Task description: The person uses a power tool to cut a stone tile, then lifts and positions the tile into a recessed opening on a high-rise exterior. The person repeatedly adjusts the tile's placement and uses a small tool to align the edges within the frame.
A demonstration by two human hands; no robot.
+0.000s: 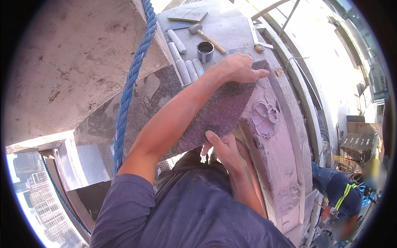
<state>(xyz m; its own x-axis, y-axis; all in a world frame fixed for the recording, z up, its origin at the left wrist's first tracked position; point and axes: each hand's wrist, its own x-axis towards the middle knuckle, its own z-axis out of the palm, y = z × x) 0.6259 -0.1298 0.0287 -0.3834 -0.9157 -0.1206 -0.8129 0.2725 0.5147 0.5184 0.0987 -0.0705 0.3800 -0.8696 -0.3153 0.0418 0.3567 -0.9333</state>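
Note:
A dark speckled stone slab [223, 103] with a polished face stretches across in front of me. My left hand [240, 68] reaches over it to the far right corner, fingers curled at the far edge and thumb pointing right. At the near edge, my right hand [223, 149] pinches the slab, thumb on top and the other fingers partly hidden below. Right of the slab, a thick dab of mortar [264, 118] sits on the pale ledge [285, 173].
Beyond the slab lie several grey tubes [192, 70], an open can [205, 51] with dark contents, and a mallet [206, 38]. A blue rope [131, 78] hangs at the left beside a concrete block [66, 62]. Lower right, another person [341, 192] bends over.

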